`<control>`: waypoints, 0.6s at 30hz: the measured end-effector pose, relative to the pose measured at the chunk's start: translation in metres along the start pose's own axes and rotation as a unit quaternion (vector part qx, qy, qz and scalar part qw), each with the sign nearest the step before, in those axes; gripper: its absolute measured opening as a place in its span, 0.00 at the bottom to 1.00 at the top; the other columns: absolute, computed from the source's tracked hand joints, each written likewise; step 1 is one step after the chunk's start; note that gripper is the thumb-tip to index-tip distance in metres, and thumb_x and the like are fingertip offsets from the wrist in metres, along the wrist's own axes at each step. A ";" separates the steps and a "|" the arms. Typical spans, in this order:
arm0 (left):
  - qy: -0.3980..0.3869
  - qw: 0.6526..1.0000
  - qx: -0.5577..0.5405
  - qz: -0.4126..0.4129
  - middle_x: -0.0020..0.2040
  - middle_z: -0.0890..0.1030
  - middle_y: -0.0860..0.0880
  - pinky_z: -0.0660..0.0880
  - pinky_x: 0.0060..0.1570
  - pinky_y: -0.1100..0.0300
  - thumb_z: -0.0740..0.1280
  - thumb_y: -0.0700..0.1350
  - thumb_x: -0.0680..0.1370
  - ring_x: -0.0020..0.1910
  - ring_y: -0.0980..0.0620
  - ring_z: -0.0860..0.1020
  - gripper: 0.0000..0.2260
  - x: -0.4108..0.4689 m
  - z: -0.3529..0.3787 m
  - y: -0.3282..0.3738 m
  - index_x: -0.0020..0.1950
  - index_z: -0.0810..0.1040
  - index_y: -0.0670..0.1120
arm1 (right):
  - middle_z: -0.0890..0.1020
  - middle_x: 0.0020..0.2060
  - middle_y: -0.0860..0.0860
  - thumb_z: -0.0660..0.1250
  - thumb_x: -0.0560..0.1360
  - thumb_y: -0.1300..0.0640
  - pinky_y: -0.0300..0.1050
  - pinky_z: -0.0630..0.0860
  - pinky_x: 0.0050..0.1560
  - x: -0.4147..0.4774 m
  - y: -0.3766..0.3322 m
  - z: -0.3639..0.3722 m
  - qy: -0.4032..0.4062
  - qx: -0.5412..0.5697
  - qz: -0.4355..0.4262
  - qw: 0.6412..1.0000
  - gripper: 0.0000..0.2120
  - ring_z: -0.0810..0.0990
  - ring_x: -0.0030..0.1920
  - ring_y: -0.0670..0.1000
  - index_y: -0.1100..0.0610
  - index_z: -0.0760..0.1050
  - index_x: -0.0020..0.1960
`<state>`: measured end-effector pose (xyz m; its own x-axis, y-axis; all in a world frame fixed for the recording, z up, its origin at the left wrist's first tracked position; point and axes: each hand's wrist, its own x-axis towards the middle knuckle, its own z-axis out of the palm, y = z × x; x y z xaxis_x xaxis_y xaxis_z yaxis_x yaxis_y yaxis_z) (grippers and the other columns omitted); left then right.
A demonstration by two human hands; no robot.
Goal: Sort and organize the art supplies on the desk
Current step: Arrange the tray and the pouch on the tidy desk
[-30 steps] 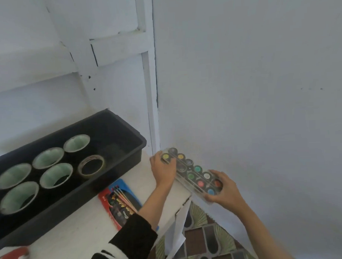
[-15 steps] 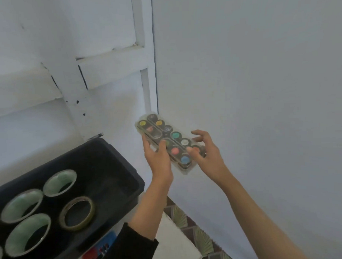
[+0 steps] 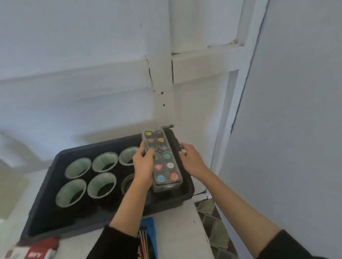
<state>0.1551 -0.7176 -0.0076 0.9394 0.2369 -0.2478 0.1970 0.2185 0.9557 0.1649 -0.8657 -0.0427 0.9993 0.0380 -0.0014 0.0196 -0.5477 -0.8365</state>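
Observation:
A clear plastic paint set [image 3: 163, 160] with two rows of coloured pots lies lengthwise over the right end of the black tray [image 3: 52, 207]. My left hand [image 3: 143, 165] grips its left long side, thumb over the lid. My right hand [image 3: 191, 160] is at its right side with fingers relaxed, touching or just off the case's edge. Inside the tray stand several rolls of tape with pale green cores [image 3: 72, 192]. A darker tape roll [image 3: 127, 184] is partly hidden behind my left wrist.
The tray sits on a white desk [image 3: 179, 226] against a white wall. A blue and red brush pack [image 3: 149, 244] lies in front of the tray under my left forearm. A red and white oil pastel box [image 3: 29, 256] is at the lower left. Patterned floor [image 3: 214, 230] shows beyond the desk's right edge.
The paint set went from beside the desk's right edge, up in the air, then left and down over the tray's right end. My right hand loosened its hold.

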 end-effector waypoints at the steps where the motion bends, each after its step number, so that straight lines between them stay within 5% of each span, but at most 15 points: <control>1: 0.007 1.000 0.011 -0.010 0.49 0.81 0.49 0.80 0.41 0.55 0.59 0.35 0.80 0.44 0.49 0.82 0.21 0.005 -0.001 -0.004 0.71 0.69 0.49 | 0.68 0.69 0.54 0.53 0.81 0.57 0.46 0.66 0.68 0.005 0.004 0.007 -0.023 0.004 -0.001 1.000 0.21 0.69 0.67 0.52 0.56 0.58 0.74; 8: 0.001 0.996 0.063 -0.057 0.50 0.83 0.41 0.79 0.40 0.56 0.58 0.30 0.75 0.43 0.45 0.82 0.21 0.023 0.007 -0.030 0.65 0.76 0.44 | 0.67 0.70 0.56 0.51 0.82 0.60 0.34 0.60 0.62 0.004 0.015 0.012 -0.036 0.056 -0.012 0.998 0.24 0.67 0.68 0.52 0.57 0.51 0.77; 11: -0.014 0.994 0.099 -0.048 0.52 0.81 0.39 0.78 0.39 0.58 0.56 0.30 0.75 0.41 0.46 0.81 0.20 0.022 0.006 -0.034 0.63 0.75 0.42 | 0.68 0.69 0.57 0.51 0.82 0.58 0.39 0.63 0.64 0.004 0.016 0.013 -0.035 0.051 -0.027 0.998 0.24 0.68 0.67 0.53 0.57 0.51 0.77; 15: -0.029 0.983 0.173 -0.046 0.57 0.80 0.38 0.76 0.57 0.46 0.59 0.34 0.76 0.52 0.40 0.80 0.16 0.030 -0.002 -0.054 0.61 0.75 0.46 | 0.72 0.64 0.57 0.50 0.82 0.56 0.48 0.70 0.61 0.008 0.021 0.017 -0.022 0.025 -0.034 0.999 0.24 0.73 0.62 0.55 0.54 0.51 0.77; 18: -0.034 0.940 0.334 -0.051 0.63 0.77 0.42 0.70 0.65 0.45 0.61 0.48 0.77 0.61 0.40 0.76 0.17 0.030 0.002 -0.062 0.66 0.71 0.49 | 0.71 0.64 0.57 0.50 0.82 0.56 0.46 0.70 0.58 0.008 0.021 0.017 -0.021 0.005 -0.039 0.999 0.24 0.73 0.61 0.55 0.54 0.49 0.77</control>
<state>0.1715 -0.7254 -0.0737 0.9171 0.1804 -0.3555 0.3987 -0.4124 0.8192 0.1733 -0.8629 -0.0693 0.9925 0.1151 0.0417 0.0971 -0.5327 -0.8407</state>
